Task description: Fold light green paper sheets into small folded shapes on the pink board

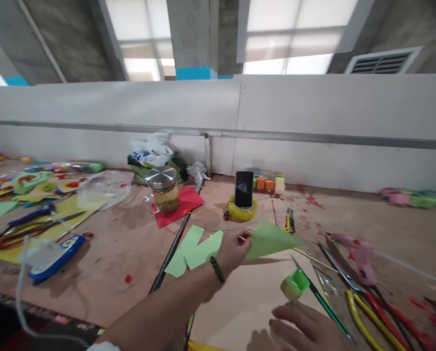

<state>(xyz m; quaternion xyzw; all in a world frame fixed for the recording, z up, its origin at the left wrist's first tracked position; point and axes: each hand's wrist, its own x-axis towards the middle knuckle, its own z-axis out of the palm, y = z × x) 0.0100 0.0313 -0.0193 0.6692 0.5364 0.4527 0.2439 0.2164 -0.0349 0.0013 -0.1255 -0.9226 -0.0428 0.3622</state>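
Observation:
My left hand (pixel 234 249), with a dark green bead bracelet (pixel 217 269) at the wrist, pinches the left edge of a light green paper sheet (pixel 271 240). The sheet is raised and tilted above a pale board (pixel 236 302). Fingers apart and holding nothing, my right hand (pixel 302 326) hovers low over the board's right side. Just beyond its fingertips stands a small green folded paper box (pixel 297 283). Beside that box lies a slim green-handled tool (pixel 326 304) with a pointed tip. More light green paper pieces (pixel 188 248) lie left of my left wrist.
Large scissors (pixel 353 292) and a pink glue gun (pixel 360 256) lie at right. A phone (pixel 244 189) leans in a yellow tape roll (pixel 243 210). A lidded glass mug (pixel 167 192) stands on red paper (pixel 192 200). At left lies a blue-and-white tool (pixel 57 258).

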